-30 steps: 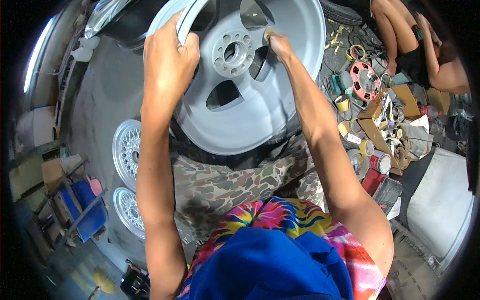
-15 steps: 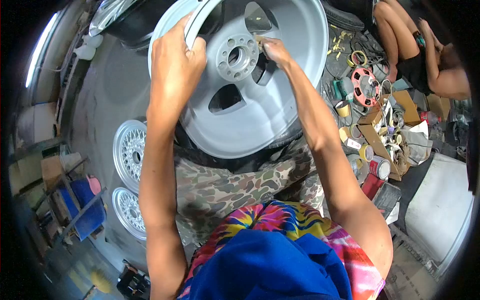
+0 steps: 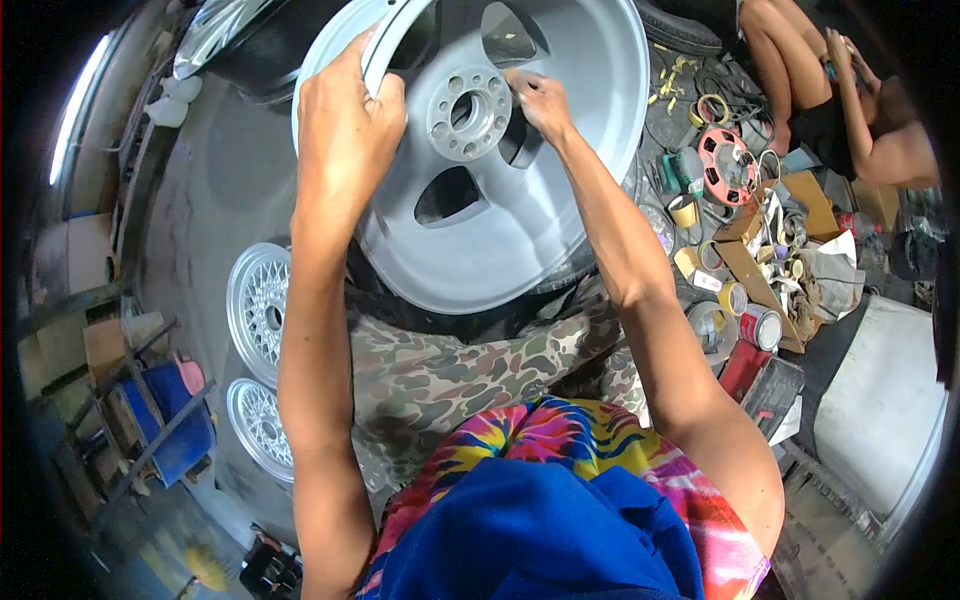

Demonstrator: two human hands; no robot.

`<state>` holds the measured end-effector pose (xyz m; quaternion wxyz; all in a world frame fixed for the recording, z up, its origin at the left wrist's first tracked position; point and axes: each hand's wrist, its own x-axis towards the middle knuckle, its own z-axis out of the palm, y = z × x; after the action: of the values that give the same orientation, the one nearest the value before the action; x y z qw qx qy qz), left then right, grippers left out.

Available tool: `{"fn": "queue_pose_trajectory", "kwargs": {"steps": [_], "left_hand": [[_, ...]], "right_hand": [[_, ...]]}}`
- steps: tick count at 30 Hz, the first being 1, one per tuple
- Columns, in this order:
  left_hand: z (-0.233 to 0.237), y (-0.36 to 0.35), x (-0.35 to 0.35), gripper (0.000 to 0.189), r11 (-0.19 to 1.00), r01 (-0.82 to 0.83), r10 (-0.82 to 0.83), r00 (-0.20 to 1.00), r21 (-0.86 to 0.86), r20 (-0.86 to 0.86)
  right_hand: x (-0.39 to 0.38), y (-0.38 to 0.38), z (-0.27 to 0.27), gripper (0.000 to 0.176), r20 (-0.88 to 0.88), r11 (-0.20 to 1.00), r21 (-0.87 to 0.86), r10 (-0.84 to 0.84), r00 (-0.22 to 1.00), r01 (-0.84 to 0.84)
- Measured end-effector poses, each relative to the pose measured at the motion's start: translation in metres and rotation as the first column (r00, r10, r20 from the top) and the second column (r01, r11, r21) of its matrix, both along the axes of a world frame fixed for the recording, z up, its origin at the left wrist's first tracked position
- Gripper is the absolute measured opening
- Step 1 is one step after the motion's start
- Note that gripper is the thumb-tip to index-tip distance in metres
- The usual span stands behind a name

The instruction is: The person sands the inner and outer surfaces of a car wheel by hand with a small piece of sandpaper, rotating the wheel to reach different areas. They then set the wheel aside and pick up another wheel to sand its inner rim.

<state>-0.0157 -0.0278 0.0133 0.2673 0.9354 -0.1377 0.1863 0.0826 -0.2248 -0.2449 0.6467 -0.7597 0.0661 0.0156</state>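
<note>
A large grey wheel rim [image 3: 500, 250] stands tilted in front of me, with a round hub full of bolt holes and several openings around it. My left hand [image 3: 350, 120] is closed over its upper left lip, thumb on the near side. Beside the hub, my right hand [image 3: 541, 103] pinches a small tan piece of what looks like sandpaper [image 3: 516, 76] against the rim's face. Most of that piece is hidden by the fingers.
Two silver mesh wheels [image 3: 256, 312] lie on the left. At right are a cardboard box [image 3: 765, 290] of scraps, tape rolls [image 3: 733, 298], a red reel [image 3: 728, 167] and a tin [image 3: 760, 327]. Another person [image 3: 830, 110] sits at upper right.
My right hand has shifted slightly left and stays beside the hub. My left hand keeps its grip on the lip. The whole view has moved a little.
</note>
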Motion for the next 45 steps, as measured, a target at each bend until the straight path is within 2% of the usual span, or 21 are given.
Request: {"fn": "queue_pose_trajectory", "kwargs": {"steps": [2,5,7,10,12,14,17,20,23,25,26,27,30,32,34,36,38,40,42,43,45], "left_hand": [[0.003,-0.003,-0.002,0.042,1.000,-0.012,0.012,1.000,0.001,0.018],[0.000,-0.001,-0.001,0.042,1.000,0.022,-0.023,0.997,0.012,0.076],[0.003,-0.002,-0.004,0.041,1.000,0.021,-0.021,0.998,-0.009,0.054],[0.004,-0.001,-0.001,0.040,1.000,-0.021,0.021,1.000,-0.015,-0.001],[-0.001,0.002,0.002,0.040,0.999,-0.044,0.044,0.998,0.002,-0.047],[-0.002,0.000,0.006,0.046,0.998,0.055,-0.053,0.990,-0.008,0.132],[0.005,-0.004,-0.001,0.046,0.999,0.002,-0.002,1.000,-0.048,0.007],[-0.002,0.000,0.005,0.046,0.997,0.081,-0.078,0.979,-0.011,0.188],[0.001,-0.001,0.001,0.046,0.997,0.063,-0.058,0.994,-0.053,0.094],[0.002,0.000,-0.003,0.046,0.997,0.041,-0.039,0.998,-0.066,0.039],[0.004,-0.002,-0.001,0.046,0.996,0.043,-0.043,0.999,-0.080,0.006],[0.001,-0.003,0.001,0.046,0.996,0.054,-0.053,0.999,-0.077,0.013],[-0.005,0.001,0.007,0.046,0.995,0.090,-0.080,0.972,-0.040,0.219],[-0.003,0.004,0.006,0.041,0.999,0.041,-0.041,0.996,0.013,0.075],[-0.003,0.004,0.004,0.041,1.000,0.024,-0.025,0.999,0.009,0.030],[-0.001,0.002,0.005,0.041,1.000,0.003,-0.003,1.000,0.000,0.011],[-0.004,0.000,0.006,0.045,0.996,0.077,-0.072,0.989,-0.034,0.132],[-0.007,0.001,0.008,0.045,0.995,0.092,-0.085,0.980,-0.028,0.180],[-0.006,0.002,0.008,0.045,0.994,0.107,-0.101,0.969,-0.015,0.225],[-0.004,0.003,0.006,0.045,0.996,0.084,-0.077,0.982,-0.032,0.174],[-0.002,0.004,0.006,0.045,0.997,0.050,-0.043,0.991,-0.051,0.125]], "right_hand": [[0.009,0.017,0.024,0.027,0.396,0.996,-0.063,-0.035,0.917,0.065],[-0.001,0.039,0.064,0.022,0.563,0.949,-0.314,0.163,0.810,0.027],[-0.009,0.044,0.075,0.022,0.730,0.854,-0.520,0.450,0.514,-0.009],[0.007,0.035,0.046,0.018,0.796,0.923,-0.342,0.184,0.577,0.177],[0.021,0.029,0.028,0.021,0.382,0.950,-0.260,-0.065,0.922,0.174],[0.023,0.032,0.037,0.020,0.458,0.968,-0.202,-0.040,0.888,0.148],[0.002,0.053,0.065,0.018,0.718,0.870,-0.491,0.371,0.589,0.050],[-0.036,0.069,0.090,0.015,0.459,0.492,-0.864,0.856,0.240,-0.102],[-0.005,0.053,0.075,0.015,0.618,0.673,-0.739,0.699,0.359,-0.039],[0.015,0.039,0.054,0.024,0.663,0.907,-0.408,0.214,0.718,0.107],[0.019,0.031,0.040,0.028,0.443,0.969,-0.214,-0.019,0.896,0.126],[0.016,0.023,0.025,0.030,0.215,0.936,-0.290,-0.138,0.967,0.198],[0.017,0.016,-0.055,0.029,-0.089,0.964,-0.081,-0.262,0.961,0.255],[0.009,0.017,-0.059,0.028,-0.478,0.864,0.358,-0.157,0.864,0.355],[0.016,0.023,-0.039,0.027,-0.388,0.917,0.224,-0.227,0.893,0.330],[0.018,0.034,0.024,0.027,-0.014,0.967,-0.054,-0.252,0.968,0.251],[0.015,0.054,0.045,0.021,0.544,0.885,-0.374,-0.034,0.838,0.279],[-0.006,0.073,0.060,0.022,0.724,0.817,-0.539,0.325,0.609,0.205],[-0.049,0.089,0.069,0.022,0.239,0.140,-0.967,0.780,0.578,0.211],[-0.052,0.084,0.059,0.022,0.241,0.142,-0.967,0.779,0.578,0.212],[-0.060,0.066,0.031,0.022,0.158,0.166,-0.918,0.986,-0.053,0.359]]}}
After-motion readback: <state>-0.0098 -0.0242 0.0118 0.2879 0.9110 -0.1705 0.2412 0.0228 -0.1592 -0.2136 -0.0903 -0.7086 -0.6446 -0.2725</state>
